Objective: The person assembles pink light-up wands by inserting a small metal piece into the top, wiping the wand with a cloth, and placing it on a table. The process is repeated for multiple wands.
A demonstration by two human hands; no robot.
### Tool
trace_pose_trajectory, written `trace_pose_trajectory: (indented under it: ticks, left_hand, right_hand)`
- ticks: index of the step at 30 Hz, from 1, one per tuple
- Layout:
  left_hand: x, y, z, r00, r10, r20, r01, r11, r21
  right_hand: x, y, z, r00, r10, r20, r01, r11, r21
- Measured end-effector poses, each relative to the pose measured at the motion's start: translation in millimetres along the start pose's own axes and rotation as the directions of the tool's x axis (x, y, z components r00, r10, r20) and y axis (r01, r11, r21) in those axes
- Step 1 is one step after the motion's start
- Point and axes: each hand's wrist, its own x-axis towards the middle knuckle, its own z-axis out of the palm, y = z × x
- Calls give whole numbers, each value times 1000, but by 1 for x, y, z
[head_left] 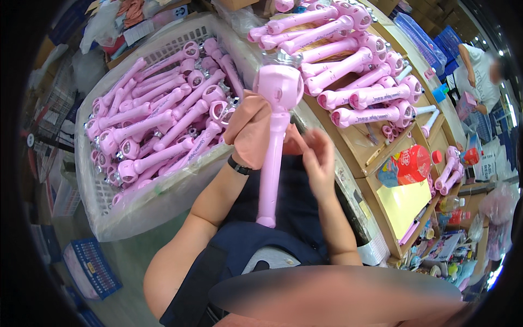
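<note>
A pink toy wand [271, 180] with a round, windowed head and a clear top stands nearly upright in front of me. My left hand [251, 133] is closed around it just below the head. A salmon-coloured cloth [250, 122] covers that hand, so its fingers are hidden. On the wand's other side, my right hand [320, 161] pinches a corner of the same cloth beside the handle, slightly blurred. Many similar pink wands [169, 111] are heaped in a white plastic basket [98, 204] on my left.
More pink wands [376, 114] lie piled on a wooden workbench [357, 147] to the right. A red-labelled bottle [411, 165], yellow paper [403, 201] and a pencil [376, 155] are also there. Blue crates [419, 41] and another person [479, 76] appear beyond. A blue-and-white package [92, 267] lies at lower left.
</note>
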Motion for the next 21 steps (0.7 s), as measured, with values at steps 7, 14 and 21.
trace_pose_trajectory:
  ticks: [7, 14, 21]
  left_hand:
    - [-24, -49, 20, 869, -364, -336, 298, 926, -231]
    - [-9, -67, 5, 502, -699, 510, 433, -307, -847]
    - [35, -29, -40, 329, -716, 615, 302, -538, -787]
  right_hand:
    - [-96, 29, -6, 880, 390, 271, -417, 908, 44]
    - [-74, 18, -5, 987, 118, 113, -112, 992, -57]
    - [-56, 7, -8, 799, 451, 399, -599, 657, 457]
